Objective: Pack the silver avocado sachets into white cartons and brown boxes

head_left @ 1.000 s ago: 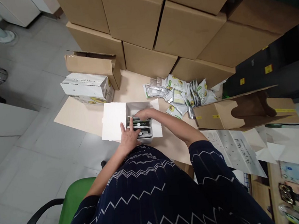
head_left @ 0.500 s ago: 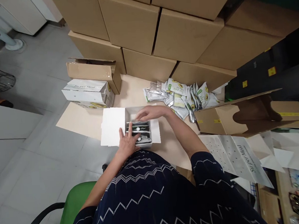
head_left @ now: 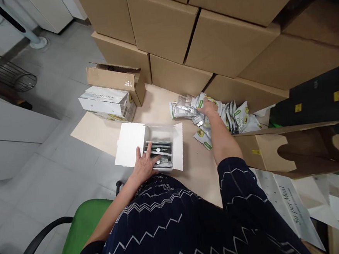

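Currently: right grip (head_left: pixel 209 108) at the pouch pile (head_left: pixel 236 117), left grip (head_left: pixel 144 166) on the white box (head_left: pixel 177 147)

Step in hand, as I read it: picking a pouch. My right arm is stretched out over the surface (head_left: pixel 196 175) and my fingers are down on a printed pouch (head_left: pixel 197 102) in the pile. Can't tell whether they pinch it or only touch it; the back of my hand hides the contact. My left grip is spread, not clamped, laid across the left side of the white box, with fingertips over the contents.

The white box sits open right in front of me, flaps out left and right. Packets (head_left: pixel 161 143) stand on edge inside, with a couple of white caps showing. Some gap visible at the far end.

Next move probably calls for a pinch on one pouch and a lift straight up; neighbours overlap and could drag along.

Around: stacked cartons (head_left: pixel 164 26) wall off the far side, close behind the pile. An open brown box (head_left: pixel 246 148) is just right of the pile, limiting sideways room. Printed box (head_left: pixel 106 104) and another carton (head_left: pixel 110 79) stand far left, out of the way. Path between the pile and the white box: only the right flap juts into it.
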`<state>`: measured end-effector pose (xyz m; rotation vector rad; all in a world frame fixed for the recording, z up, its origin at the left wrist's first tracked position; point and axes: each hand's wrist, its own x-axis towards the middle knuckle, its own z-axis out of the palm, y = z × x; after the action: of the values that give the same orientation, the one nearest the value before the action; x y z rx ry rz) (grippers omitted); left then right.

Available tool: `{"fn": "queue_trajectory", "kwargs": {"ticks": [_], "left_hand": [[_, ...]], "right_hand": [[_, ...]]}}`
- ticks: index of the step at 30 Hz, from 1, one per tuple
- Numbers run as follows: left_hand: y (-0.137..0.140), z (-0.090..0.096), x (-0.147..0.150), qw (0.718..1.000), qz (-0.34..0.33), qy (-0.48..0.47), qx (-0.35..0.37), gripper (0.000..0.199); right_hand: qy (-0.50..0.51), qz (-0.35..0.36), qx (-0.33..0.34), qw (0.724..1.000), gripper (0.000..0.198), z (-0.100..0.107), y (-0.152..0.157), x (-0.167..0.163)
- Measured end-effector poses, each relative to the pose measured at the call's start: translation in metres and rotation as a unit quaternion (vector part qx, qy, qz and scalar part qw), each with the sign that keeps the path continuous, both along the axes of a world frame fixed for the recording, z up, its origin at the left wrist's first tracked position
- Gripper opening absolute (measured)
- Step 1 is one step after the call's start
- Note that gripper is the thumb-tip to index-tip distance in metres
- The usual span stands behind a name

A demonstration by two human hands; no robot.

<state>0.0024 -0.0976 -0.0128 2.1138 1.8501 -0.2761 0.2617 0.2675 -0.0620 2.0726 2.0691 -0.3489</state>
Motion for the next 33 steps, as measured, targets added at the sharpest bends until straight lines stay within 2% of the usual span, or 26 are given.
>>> {"fn": "queue_trajectory", "kwargs": {"ticks": [5, 8, 11, 13, 16, 18, 20, 22, 25, 27, 30, 33], "left_hand": [[0.000, 0.000, 0.000, 1.000, 0.002, -0.002, 0.003, 0.074], [0.000, -0.003, 0.000, 1.000, 0.001, -0.004, 0.008, 0.072], [-0.001, -0.005, 0.000, 1.000, -0.004, -0.002, 0.016, 0.072], [-0.001, -0.006, -0.001, 1.000, -0.008, -0.001, 0.022, 0.073], [-0.002, -0.005, -0.001, 0.999, -0.016, 0.001, 0.031, 0.072], [-0.002, -0.004, -0.002, 0.999, -0.018, 0.003, 0.031, 0.072], [-0.001, -0.003, -0.002, 0.999, -0.020, 0.005, 0.028, 0.072], [-0.001, -0.002, -0.002, 0.999, -0.022, 0.004, 0.023, 0.072], [-0.001, -0.002, -0.002, 0.999, -0.024, -0.002, 0.021, 0.072], [-0.001, -0.003, -0.002, 0.999, -0.027, -0.008, 0.025, 0.072], [-0.001, -0.003, -0.002, 0.999, -0.029, -0.011, 0.031, 0.071], [-0.002, -0.003, -0.002, 0.999, -0.031, -0.009, 0.036, 0.072]], "right_hand": [[-0.026, 0.052, 0.004, 0.998, 0.042, -0.004, -0.008, 0.006], [-0.017, 0.057, 0.011, 0.998, 0.041, 0.005, -0.022, 0.010], [0.050, 0.019, 0.073, 0.996, 0.043, 0.020, -0.041, 0.017], [0.142, -0.028, 0.144, 0.979, 0.044, 0.028, -0.056, 0.023], [0.326, -0.133, 0.204, 0.914, 0.049, 0.029, -0.086, 0.033], [0.451, -0.209, 0.174, 0.850, 0.051, 0.018, -0.113, 0.037], [0.539, -0.264, 0.114, 0.791, 0.048, 0.000, -0.147, 0.036], [0.578, -0.295, 0.057, 0.759, 0.040, -0.021, -0.183, 0.032], [0.590, -0.318, -0.030, 0.742, 0.028, -0.042, -0.227, 0.027], [0.589, -0.309, -0.089, 0.742, 0.027, -0.044, -0.244, 0.028], [0.577, -0.271, -0.124, 0.760, 0.032, -0.033, -0.249, 0.034], [0.584, -0.251, -0.158, 0.756, 0.035, -0.022, -0.240, 0.041]]}}
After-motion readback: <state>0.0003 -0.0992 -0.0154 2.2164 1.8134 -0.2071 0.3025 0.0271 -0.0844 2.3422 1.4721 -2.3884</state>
